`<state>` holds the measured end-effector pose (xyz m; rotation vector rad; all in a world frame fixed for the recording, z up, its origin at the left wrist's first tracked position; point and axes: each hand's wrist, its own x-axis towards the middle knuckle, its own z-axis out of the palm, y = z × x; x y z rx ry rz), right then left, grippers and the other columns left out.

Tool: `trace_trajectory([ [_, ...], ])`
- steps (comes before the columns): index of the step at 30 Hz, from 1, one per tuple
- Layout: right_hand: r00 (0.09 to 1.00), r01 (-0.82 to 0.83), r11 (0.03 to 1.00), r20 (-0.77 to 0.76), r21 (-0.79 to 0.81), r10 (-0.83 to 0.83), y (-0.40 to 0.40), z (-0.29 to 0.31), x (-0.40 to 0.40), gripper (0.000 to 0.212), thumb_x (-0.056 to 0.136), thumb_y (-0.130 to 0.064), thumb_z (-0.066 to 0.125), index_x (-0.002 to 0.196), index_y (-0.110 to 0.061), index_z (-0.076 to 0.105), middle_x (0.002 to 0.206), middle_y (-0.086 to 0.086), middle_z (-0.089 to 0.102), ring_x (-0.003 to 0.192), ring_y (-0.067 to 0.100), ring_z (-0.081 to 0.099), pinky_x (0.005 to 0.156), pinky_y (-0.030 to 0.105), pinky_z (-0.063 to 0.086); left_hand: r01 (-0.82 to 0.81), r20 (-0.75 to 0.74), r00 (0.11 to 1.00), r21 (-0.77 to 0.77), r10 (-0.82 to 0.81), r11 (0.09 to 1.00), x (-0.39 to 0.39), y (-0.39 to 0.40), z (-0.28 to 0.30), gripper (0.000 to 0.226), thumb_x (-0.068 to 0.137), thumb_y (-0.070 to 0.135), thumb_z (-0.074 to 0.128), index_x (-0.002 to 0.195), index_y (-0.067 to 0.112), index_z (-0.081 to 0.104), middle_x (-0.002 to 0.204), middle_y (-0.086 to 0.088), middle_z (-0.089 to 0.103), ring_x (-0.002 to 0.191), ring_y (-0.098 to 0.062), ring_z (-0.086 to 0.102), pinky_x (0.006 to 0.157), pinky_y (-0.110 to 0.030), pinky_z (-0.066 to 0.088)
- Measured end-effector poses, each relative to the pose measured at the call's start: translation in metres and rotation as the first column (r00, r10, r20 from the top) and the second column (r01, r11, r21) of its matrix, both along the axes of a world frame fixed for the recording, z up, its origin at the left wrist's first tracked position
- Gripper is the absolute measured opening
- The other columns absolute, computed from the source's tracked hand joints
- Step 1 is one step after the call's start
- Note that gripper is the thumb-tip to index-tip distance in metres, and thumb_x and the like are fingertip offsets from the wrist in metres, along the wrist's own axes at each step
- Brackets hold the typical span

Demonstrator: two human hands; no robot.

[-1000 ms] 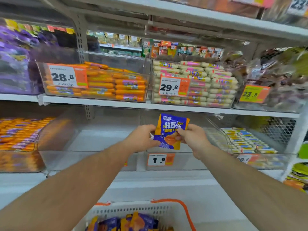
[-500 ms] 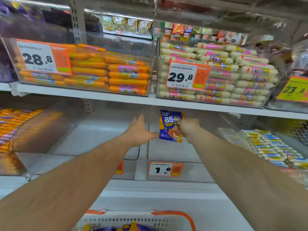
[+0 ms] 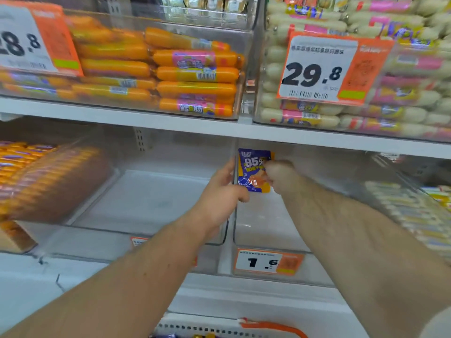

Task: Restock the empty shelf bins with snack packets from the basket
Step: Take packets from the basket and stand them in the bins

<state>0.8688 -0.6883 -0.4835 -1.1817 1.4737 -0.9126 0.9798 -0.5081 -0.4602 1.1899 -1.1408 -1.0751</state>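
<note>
Basket (image 3: 219, 329) rim, white with an orange handle, shows at the bottom edge, below the empty bin (image 3: 268, 228) that carries the 1.6 price tag (image 3: 268, 262). Above the tag, the left hand (image 3: 219, 198) grips that bin's left wall, thumb hooked over it, probably to steady it while stock goes in. The right hand (image 3: 280, 176) reaches deeper into the bin and pinches a snack packet (image 3: 252, 170) by its right edge, holding it upright near the back, likely so the first packet stands facing forward. The packet is a small flat pouch, blue-purple with orange at the bottom and a large white "85%". Beyond, sausage packs fill the bins above.
</note>
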Motion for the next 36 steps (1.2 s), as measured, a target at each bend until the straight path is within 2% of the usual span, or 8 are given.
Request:
trace_trajectory([
  [2,0.999,0.050,0.999,-0.015,0.012,-0.049,-0.010,-0.012,0.001,0.012,0.084,-0.021,0.067,0.086,-0.010,0.061,0.098,0.013,0.070,0.082,0.026,0.070,0.082,0.040,0.059,-0.010,-0.008,1.000,0.015,0.010,1.000,-0.001,0.004,0.001,0.057,0.075,-0.014,0.050,0.087,0.041,0.054,0.087,0.018,0.065,0.086,-0.002,0.061,0.088,-0.020,0.046],
  [5,0.996,0.083,0.996,0.025,0.028,-0.084,-0.002,-0.017,0.007,0.024,0.086,-0.026,0.069,0.100,-0.006,0.064,0.091,0.013,0.071,0.077,0.026,0.068,0.069,0.034,0.057,-0.031,-0.005,0.999,0.012,0.031,0.999,-0.003,0.007,0.004,0.051,0.063,-0.002,0.053,0.092,0.039,0.061,0.098,0.009,0.071,0.100,-0.015,0.062,0.096,-0.031,0.047],
  [18,0.998,0.052,0.997,0.039,0.054,-0.054,0.025,-0.001,0.012,0.022,0.086,-0.019,0.069,0.105,-0.010,0.063,0.082,0.013,0.071,0.064,0.023,0.067,0.059,0.031,0.055,-0.008,-0.003,1.000,-0.028,0.008,1.000,-0.003,0.009,0.007,0.060,0.079,-0.020,0.042,0.091,0.038,0.054,0.089,0.008,0.066,0.076,0.002,0.061,0.064,-0.005,0.047],
  [22,0.990,0.077,0.993,-0.109,-0.085,-0.086,0.056,0.023,0.005,0.010,0.084,-0.014,0.067,0.085,-0.009,0.060,0.069,0.010,0.062,0.055,0.024,0.059,0.044,0.026,0.049,-0.008,0.161,0.987,-0.019,0.011,1.000,-0.003,0.019,0.017,0.044,0.080,0.000,0.061,0.115,0.027,0.057,0.110,0.005,0.062,0.099,-0.011,0.058,0.079,-0.020,0.048],
  [26,0.982,0.010,0.955,-0.178,-0.298,-0.066,0.104,0.040,0.004,0.009,0.074,-0.010,0.062,0.065,-0.012,0.062,0.078,0.018,0.071,0.067,0.030,0.066,0.063,0.043,0.055,-0.114,0.475,0.863,-0.152,0.174,0.982,0.006,0.049,0.027,0.063,0.085,0.012,0.066,0.143,0.019,0.040,0.131,0.004,0.037,0.116,-0.006,0.042,0.094,-0.019,0.035],
  [30,0.960,-0.093,0.875,-0.275,-0.475,-0.047,0.179,0.049,0.007,0.013,0.078,-0.013,0.062,0.070,-0.019,0.071,0.072,-0.001,0.070,0.074,0.023,0.066,0.070,0.035,0.054,-0.001,0.564,0.807,-0.293,0.174,0.956,0.019,0.105,0.025,0.049,0.080,0.005,0.064,0.118,0.032,0.051,0.110,0.012,0.047,0.087,-0.008,0.053,0.067,-0.008,0.039],
  [32,0.952,-0.182,0.847,-0.304,-0.500,0.026,0.217,0.046,0.009,0.011,0.080,-0.013,0.064,0.073,-0.018,0.071,0.069,0.000,0.069,0.069,0.022,0.065,0.068,0.033,0.053,0.077,0.608,0.791,-0.222,0.076,0.972,0.028,0.131,0.016,0.045,0.079,0.001,0.062,0.106,0.036,0.053,0.101,0.012,0.052,0.074,-0.010,0.055,0.064,-0.011,0.042],
  [36,0.936,-0.265,0.853,-0.331,-0.450,0.117,0.259,0.009,0.018,0.018,0.078,-0.010,0.065,0.064,-0.022,0.066,0.061,-0.006,0.063,0.061,0.017,0.059,0.067,0.037,0.055,0.181,0.757,0.642,-0.001,-0.117,0.983,0.047,0.163,-0.013,0.033,0.081,0.002,0.062,0.112,0.013,0.063,0.100,0.005,0.058,0.073,0.004,0.052,0.064,-0.001,0.034],
])
